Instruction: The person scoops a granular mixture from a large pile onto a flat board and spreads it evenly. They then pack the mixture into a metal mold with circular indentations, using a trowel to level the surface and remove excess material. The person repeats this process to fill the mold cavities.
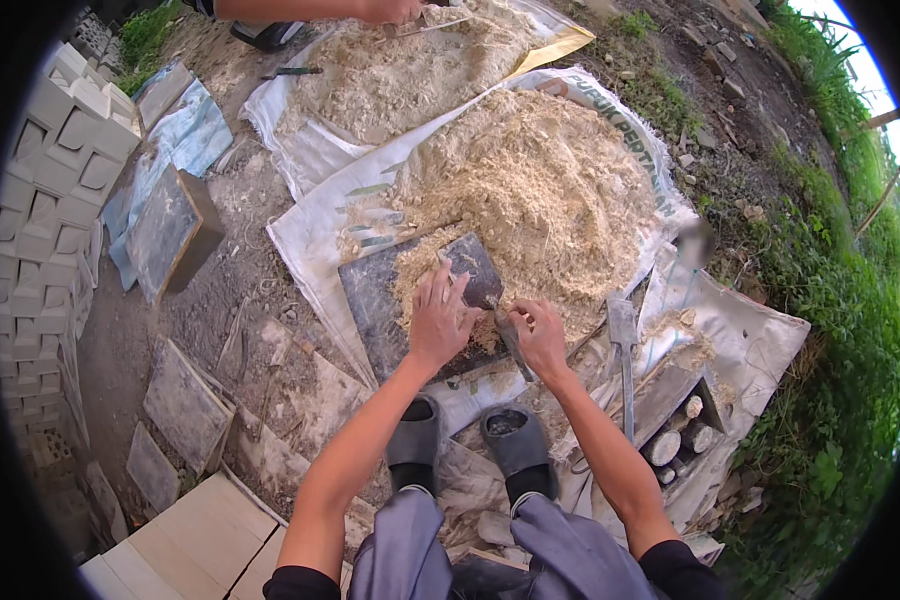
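Observation:
A dark square board (370, 300) lies before me at the edge of the sack, partly covered with loose, pale, sawdust-like material. My left hand (438, 318) rests on that material with its fingers spread. Close by on the right, my right hand (538, 336) is closed around a narrow, grey, flat tool (512, 345) that slants down toward my feet. Just beyond my fingertips sits a smaller dark flat plate (476, 268). A big heap of the pale material (540, 190) spreads over the white woven sack (320, 225) behind the board.
A flat-bladed metal tool (625, 350) lies at right, near a dark box holding several rods (665, 447). Grey moulded blocks (50, 180) are stacked at left, with flat slabs (185, 405) nearer. At the top, another person's arm (310, 10) reaches over a second heap (400, 85).

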